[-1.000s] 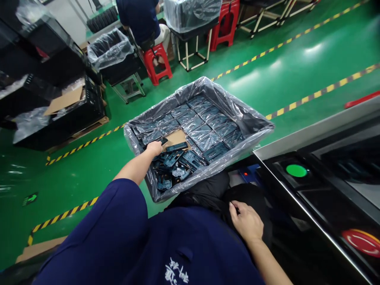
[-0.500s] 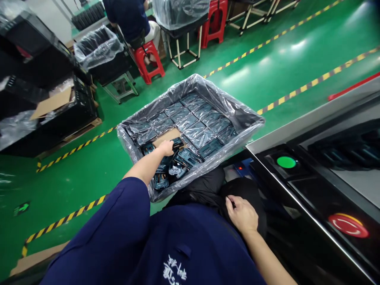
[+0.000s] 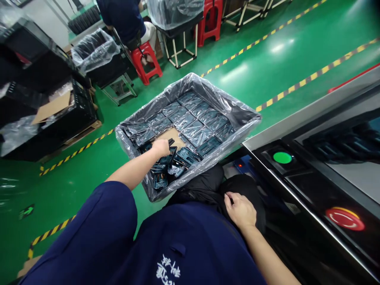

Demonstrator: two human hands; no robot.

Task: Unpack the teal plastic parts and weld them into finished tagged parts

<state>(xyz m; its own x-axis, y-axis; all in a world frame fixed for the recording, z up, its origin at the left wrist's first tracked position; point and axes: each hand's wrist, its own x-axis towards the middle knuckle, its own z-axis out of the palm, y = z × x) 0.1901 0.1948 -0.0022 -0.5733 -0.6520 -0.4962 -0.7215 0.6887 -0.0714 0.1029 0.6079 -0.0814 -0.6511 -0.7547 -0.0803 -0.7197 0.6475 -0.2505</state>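
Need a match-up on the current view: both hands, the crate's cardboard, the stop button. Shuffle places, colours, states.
1. left hand
2. right hand
3. cardboard in the crate
4. stop button

A. resting on dark trousers
B. red and round
C. holding a dark part
D. tan and flat

Pairs: 1-C, 2-A, 3-D, 4-B

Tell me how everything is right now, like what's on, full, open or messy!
Big bin: open, lined with plastic, partly filled
Packs: lined up in rows
Loose parts: jumbled
Cardboard: partly uncovered
Left hand: closed on a dark piece
Right hand: resting on the leg, fingers loosely bent
Green button: lit
Red button: can't tell if pressed
Red stool: sat on
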